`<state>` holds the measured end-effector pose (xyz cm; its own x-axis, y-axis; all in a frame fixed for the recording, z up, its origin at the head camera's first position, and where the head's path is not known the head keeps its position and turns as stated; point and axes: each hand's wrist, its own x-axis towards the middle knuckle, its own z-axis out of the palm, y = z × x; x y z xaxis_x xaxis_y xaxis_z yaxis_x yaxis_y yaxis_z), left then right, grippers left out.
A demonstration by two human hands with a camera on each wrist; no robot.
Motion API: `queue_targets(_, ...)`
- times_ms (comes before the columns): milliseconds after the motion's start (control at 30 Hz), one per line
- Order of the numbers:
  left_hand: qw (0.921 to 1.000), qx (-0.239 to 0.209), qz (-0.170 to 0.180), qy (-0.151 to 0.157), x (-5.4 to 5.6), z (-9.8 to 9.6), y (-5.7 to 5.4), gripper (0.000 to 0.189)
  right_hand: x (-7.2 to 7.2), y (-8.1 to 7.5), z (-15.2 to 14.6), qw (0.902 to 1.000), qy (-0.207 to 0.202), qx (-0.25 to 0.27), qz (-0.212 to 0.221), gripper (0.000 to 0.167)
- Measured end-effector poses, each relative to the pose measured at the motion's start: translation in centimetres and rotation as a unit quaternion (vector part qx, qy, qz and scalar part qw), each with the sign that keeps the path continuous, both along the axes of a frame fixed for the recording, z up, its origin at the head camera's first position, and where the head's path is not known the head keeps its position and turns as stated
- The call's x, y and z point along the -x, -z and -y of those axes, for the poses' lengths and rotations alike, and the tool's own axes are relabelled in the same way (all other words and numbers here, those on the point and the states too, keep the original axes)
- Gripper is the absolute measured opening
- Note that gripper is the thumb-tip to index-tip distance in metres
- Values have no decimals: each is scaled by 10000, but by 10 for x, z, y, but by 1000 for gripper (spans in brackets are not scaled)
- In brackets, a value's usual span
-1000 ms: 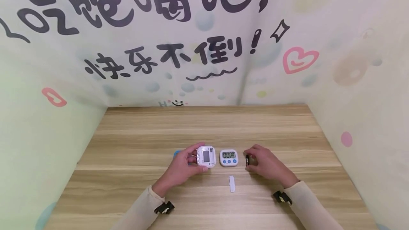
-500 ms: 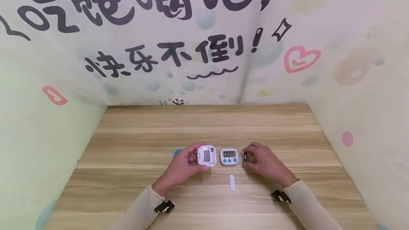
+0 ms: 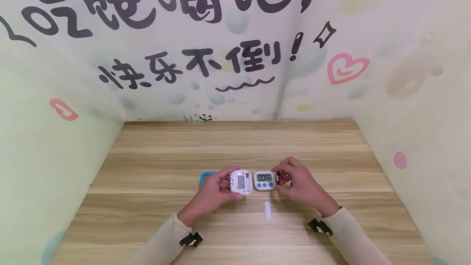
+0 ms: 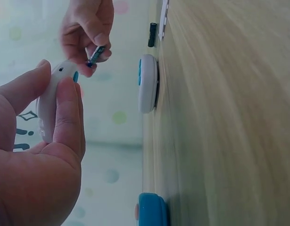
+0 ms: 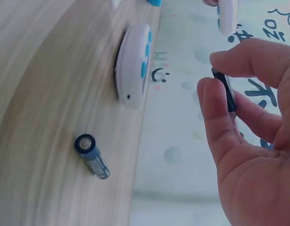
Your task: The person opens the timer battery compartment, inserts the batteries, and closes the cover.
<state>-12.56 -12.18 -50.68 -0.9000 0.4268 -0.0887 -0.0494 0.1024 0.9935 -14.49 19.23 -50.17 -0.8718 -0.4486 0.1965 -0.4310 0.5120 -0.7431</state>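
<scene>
My left hand grips a small white digital timer by its edges, raised above the table. Its back faces up, showing a grey rectangle and an uncovered battery slot. Between thumb and fingertips, my right hand pinches a slim dark battery, also held in the air. In the left wrist view this battery is close beside the timer's end. A second white timer with blue buttons and a display of zeros lies face up between the hands. Below it is a narrow white battery cover.
Another battery lies on the wooden table under my right hand, mostly hidden in the head view. A blue timer sits beneath my left hand. Printed walls close off the table at the back and sides.
My right hand has moved left with the battery, up to the right edge of the lying timer in the head view. My left hand has shifted slightly right with its timer.
</scene>
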Motion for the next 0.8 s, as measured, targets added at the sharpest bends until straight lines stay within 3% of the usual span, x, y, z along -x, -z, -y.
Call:
queue_targets(233,9999,86,68,29,0,-3,0,85,-2,-2,8,9988,-342,337,119,39)
queue_targets(400,9999,-51,86,140,0,-6,1,84,-5,-4,20,9982,-206,555,22,27)
queue_targets(600,9998,-105,58,184,-1,-8,2,83,-10,-5,35,9930,-152,1170,-21,24)
queue_targets(800,9997,-154,49,209,-1,-9,3,84,-13,-3,43,9893,-229,1292,-632,16)
